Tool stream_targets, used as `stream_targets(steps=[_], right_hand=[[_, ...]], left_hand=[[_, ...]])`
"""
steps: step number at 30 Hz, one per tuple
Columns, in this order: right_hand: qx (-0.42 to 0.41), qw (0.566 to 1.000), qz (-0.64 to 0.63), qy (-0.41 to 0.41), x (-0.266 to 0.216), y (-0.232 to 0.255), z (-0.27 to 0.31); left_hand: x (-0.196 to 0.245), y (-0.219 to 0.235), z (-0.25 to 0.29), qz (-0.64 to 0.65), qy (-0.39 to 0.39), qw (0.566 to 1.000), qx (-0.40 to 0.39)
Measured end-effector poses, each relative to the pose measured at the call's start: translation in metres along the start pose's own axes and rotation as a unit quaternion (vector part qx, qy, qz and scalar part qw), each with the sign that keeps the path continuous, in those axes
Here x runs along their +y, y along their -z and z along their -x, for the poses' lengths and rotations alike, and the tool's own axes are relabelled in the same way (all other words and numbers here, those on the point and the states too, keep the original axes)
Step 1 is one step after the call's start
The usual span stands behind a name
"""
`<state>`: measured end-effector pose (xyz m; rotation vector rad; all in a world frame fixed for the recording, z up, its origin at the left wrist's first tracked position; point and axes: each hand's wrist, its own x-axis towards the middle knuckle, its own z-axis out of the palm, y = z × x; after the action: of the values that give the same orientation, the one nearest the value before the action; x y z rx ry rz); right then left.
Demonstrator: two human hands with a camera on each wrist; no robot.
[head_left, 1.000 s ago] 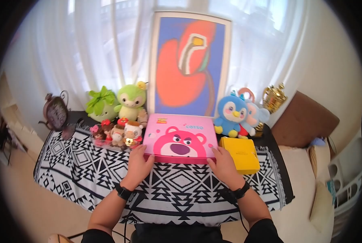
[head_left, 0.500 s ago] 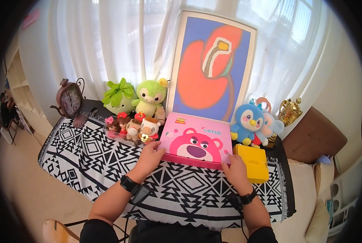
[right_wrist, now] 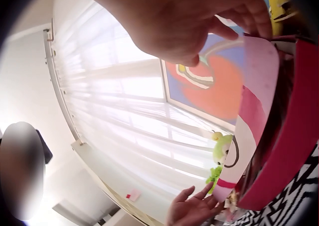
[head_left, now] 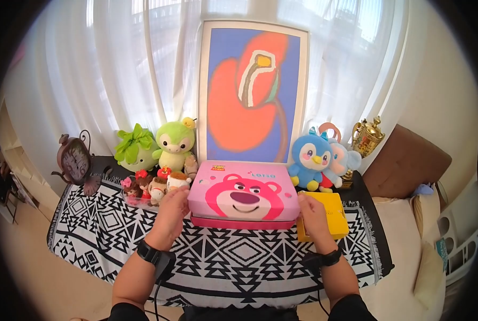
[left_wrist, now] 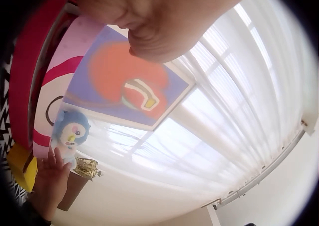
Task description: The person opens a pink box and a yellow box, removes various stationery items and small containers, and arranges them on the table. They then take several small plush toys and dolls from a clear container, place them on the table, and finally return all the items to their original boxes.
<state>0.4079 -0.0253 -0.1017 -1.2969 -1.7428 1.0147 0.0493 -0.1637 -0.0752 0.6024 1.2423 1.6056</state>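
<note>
The pink lid (head_left: 217, 184) with a bear face is raised at its front edge above the darker pink box base (head_left: 244, 223). My left hand (head_left: 169, 216) grips the lid's left front side, and my right hand (head_left: 315, 216) holds the right side near the corner. In the right wrist view, a dark gap shows between the lid (right_wrist: 253, 106) and the base (right_wrist: 299, 111); the box's contents cannot be made out. The left wrist view shows the right hand's fingers (left_wrist: 56, 160) against the lid's far edge.
A yellow box (head_left: 332, 214) lies beside my right hand. Green plush toys (head_left: 175, 144) and small dolls stand at the left, a blue plush (head_left: 311, 160) and gold trophy (head_left: 366, 136) at the right. Behind the box leans a framed picture (head_left: 244, 96); a clock (head_left: 74, 160) stands far left.
The lid's front has risen from the base and tilts up, with both hands lifted along with it. Earlier the lid lay closed. The head view swung right, then back left.
</note>
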Motion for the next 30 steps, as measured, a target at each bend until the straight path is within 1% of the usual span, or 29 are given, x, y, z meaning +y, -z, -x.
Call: stream_targets(steps=[1,2,4,5,7,8,9,10,11,12,13,14,15,16,17,19,20,22,23,25,26,28,29,30], right_hand=[[0.013,0.994,-0.093,0.05,0.0,0.002,-0.009],[0.026,0.977,-0.186,0.099,-0.002,0.003,-0.018],[0.003,0.946,-0.306,0.107,-0.028,0.008,-0.038],[0.003,0.939,-0.331,0.096,-0.038,0.006,-0.052],[0.005,0.93,-0.356,0.087,-0.055,-0.001,-0.085],[0.002,0.939,-0.327,0.108,-0.06,-0.006,-0.102],[-0.001,0.946,-0.298,0.129,-0.061,-0.01,-0.119],[0.001,0.945,-0.3,0.128,-0.057,-0.013,-0.136],[-0.017,0.962,-0.239,0.131,-0.05,-0.017,-0.156],[-0.035,0.975,-0.176,0.133,-0.041,-0.022,-0.17],[-0.034,0.975,-0.176,0.133,-0.028,-0.029,-0.181],[-0.012,0.98,-0.087,0.178,-0.014,-0.038,-0.189],[0.01,0.975,0.003,0.22,-0.015,-0.044,-0.187],[0.0,0.969,0.102,0.224,-0.012,-0.048,-0.178],[-0.011,0.954,0.199,0.225,-0.02,-0.056,-0.16],[-0.092,0.929,0.254,0.254,-0.012,-0.082,-0.147],[-0.092,0.93,0.253,0.25,-0.018,-0.092,-0.139],[-0.134,0.888,0.377,0.228,-0.041,-0.107,-0.121],[-0.133,0.888,0.377,0.227,-0.047,-0.113,-0.117],[-0.172,0.855,0.454,0.185,-0.054,-0.12,-0.113],[-0.172,0.855,0.453,0.185,-0.052,-0.123,-0.115],[-0.166,0.864,0.442,0.177,-0.045,-0.129,-0.122],[-0.166,0.864,0.442,0.177,-0.049,-0.13,-0.121],[-0.163,0.864,0.445,0.169,-0.053,-0.131,-0.119]], left_hand=[[0.01,-0.004,-0.003,0.004,-0.009,0.999,-0.042],[0.019,-0.009,-0.009,0.002,-0.008,0.999,-0.045],[0.037,-0.023,-0.024,0.053,-0.092,0.993,-0.046],[0.042,-0.032,-0.035,0.052,-0.091,0.993,-0.049],[0.05,-0.049,-0.066,0.001,-0.161,0.985,-0.058],[0.051,-0.05,-0.089,0.0,-0.162,0.985,-0.06],[0.048,-0.049,-0.117,-0.079,-0.183,0.978,-0.068],[0.044,-0.049,-0.138,-0.156,-0.202,0.964,-0.075],[0.042,-0.051,-0.152,-0.157,-0.202,0.964,-0.076],[0.04,-0.053,-0.163,-0.279,-0.185,0.941,-0.055],[0.036,-0.053,-0.173,-0.396,-0.165,0.903,-0.031],[0.026,-0.049,-0.182,-0.396,-0.166,0.903,-0.031],[0.015,-0.045,-0.187,-0.548,-0.266,0.789,-0.082],[0.004,-0.038,-0.191,-0.674,-0.352,0.636,-0.13],[-0.001,-0.041,-0.186,-0.674,-0.352,0.636,-0.131],[-0.014,-0.056,-0.173,-0.668,-0.25,0.685,-0.151],[-0.021,-0.058,-0.173,-0.668,-0.247,0.684,-0.155],[-0.035,-0.06,-0.179,-0.731,-0.296,0.593,-0.163],[-0.037,-0.061,-0.182,-0.731,-0.297,0.592,-0.163],[-0.039,-0.062,-0.189,-0.731,-0.264,0.605,-0.173],[-0.041,-0.062,-0.195,-0.731,-0.264,0.605,-0.173],[-0.043,-0.06,-0.208,-0.762,-0.265,0.555,-0.203],[-0.038,-0.064,-0.204,-0.762,-0.265,0.555,-0.203],[-0.033,-0.068,-0.201,-0.773,-0.255,0.545,-0.2]])
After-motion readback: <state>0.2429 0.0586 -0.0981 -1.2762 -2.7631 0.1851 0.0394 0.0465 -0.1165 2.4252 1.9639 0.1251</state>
